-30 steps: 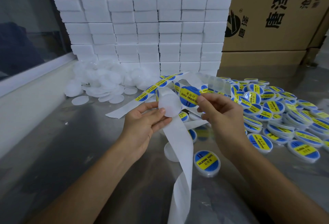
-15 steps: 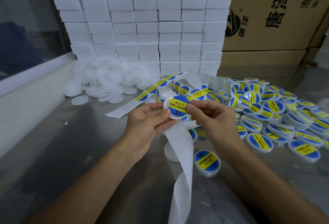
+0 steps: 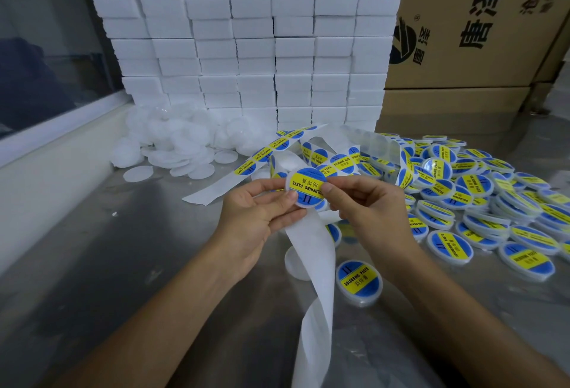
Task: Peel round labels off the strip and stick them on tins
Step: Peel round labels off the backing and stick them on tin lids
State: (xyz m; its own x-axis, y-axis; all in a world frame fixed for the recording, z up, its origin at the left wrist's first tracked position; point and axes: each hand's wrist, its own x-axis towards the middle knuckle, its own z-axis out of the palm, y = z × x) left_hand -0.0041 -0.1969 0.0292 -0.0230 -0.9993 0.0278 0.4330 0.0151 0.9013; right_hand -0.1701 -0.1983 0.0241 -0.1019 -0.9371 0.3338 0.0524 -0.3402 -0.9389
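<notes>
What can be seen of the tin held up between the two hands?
The held tin is small, round and shallow, of translucent whitish plastic by its look. Its face, tilted toward the camera, carries a round blue label with a yellow band reading SOLDERING PASTE, upside down in this view. The left hand grips its left edge with thumb and fingers; the right hand pinches its right edge. It is raised above the metal table, in front of the white label strip.
</notes>
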